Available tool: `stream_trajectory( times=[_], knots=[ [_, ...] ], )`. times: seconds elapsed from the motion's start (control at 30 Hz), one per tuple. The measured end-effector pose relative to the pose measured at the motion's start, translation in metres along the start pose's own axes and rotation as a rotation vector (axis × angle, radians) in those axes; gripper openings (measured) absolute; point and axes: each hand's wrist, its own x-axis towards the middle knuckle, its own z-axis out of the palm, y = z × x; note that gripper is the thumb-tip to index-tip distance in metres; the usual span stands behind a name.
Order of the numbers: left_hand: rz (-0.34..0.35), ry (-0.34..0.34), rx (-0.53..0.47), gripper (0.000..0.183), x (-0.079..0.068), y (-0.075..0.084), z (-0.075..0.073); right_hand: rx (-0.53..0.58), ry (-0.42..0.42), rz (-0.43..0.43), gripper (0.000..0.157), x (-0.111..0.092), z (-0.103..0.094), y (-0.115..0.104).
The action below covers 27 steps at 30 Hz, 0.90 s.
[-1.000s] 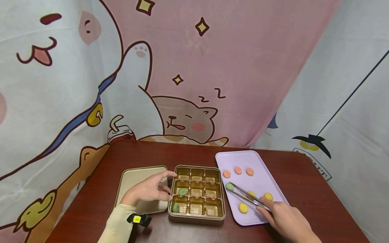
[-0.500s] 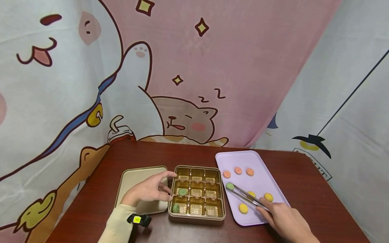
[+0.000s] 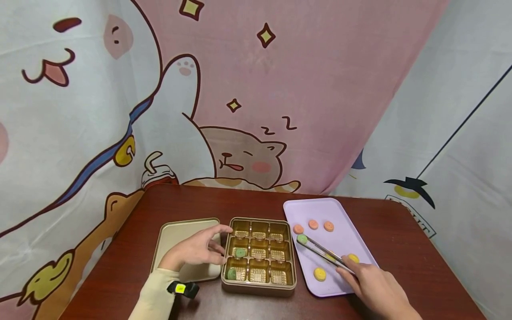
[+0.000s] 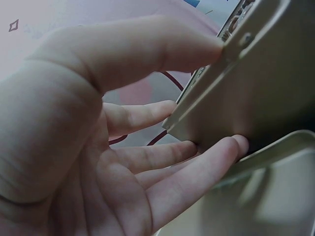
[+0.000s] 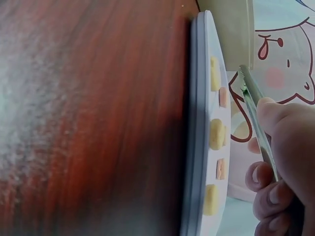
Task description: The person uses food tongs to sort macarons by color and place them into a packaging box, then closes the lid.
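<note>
In the head view my right hand (image 3: 378, 289) grips metal tongs (image 3: 320, 254). Their tips pinch a small round green cookie (image 3: 302, 239) over the left side of the lilac tray (image 3: 348, 235). The right wrist view shows the tongs' serrated tip (image 5: 253, 87) raised above tray level. My left hand (image 3: 196, 249), fingers spread, touches the left side of a gold box (image 3: 259, 290) with a divided insert. Thumb and fingertips lie along its outer wall (image 4: 266, 83) in the left wrist view. One green cookie (image 3: 240, 253) sits in the middle-left compartment, another (image 3: 231, 274) in the front-left one.
Several pink cookies (image 3: 313, 224) lie toward the back of the tray, and several yellow cookies (image 3: 319, 274) nearer the front. A flat gold lid (image 3: 171, 238) lies left of the box, partly under my left hand. A printed curtain (image 3: 320, 111) hangs behind the table.
The tongs have risen slightly with the green cookie between their tips, shifting it up and away from the yellow cookies. My left hand and the box have stayed still.
</note>
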Motion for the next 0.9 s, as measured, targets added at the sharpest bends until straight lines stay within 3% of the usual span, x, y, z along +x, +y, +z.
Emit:
stream_trajectory(
  times=[0.4, 0.57, 0.77, 0.9],
  knots=[
    [-0.002, -0.005, -0.023, 0.079, 0.001, -0.001, 0.0, 0.012, 0.204, -0.091, 0.028, 0.001, -0.009, -0.007],
    [0.005, -0.007, -0.026, 0.079, 0.001, -0.001, -0.001, 0.017, 0.249, -0.13, 0.016, 0.005, -0.012, -0.013],
    [0.003, -0.012, -0.025, 0.079, 0.0, 0.0, -0.002, 0.025, 0.288, -0.168, 0.023, 0.013, -0.012, -0.023],
    [-0.008, -0.011, -0.024, 0.079, 0.0, -0.001, -0.001, 0.031, 0.348, -0.256, 0.022, 0.02, -0.009, -0.029]
  ],
)
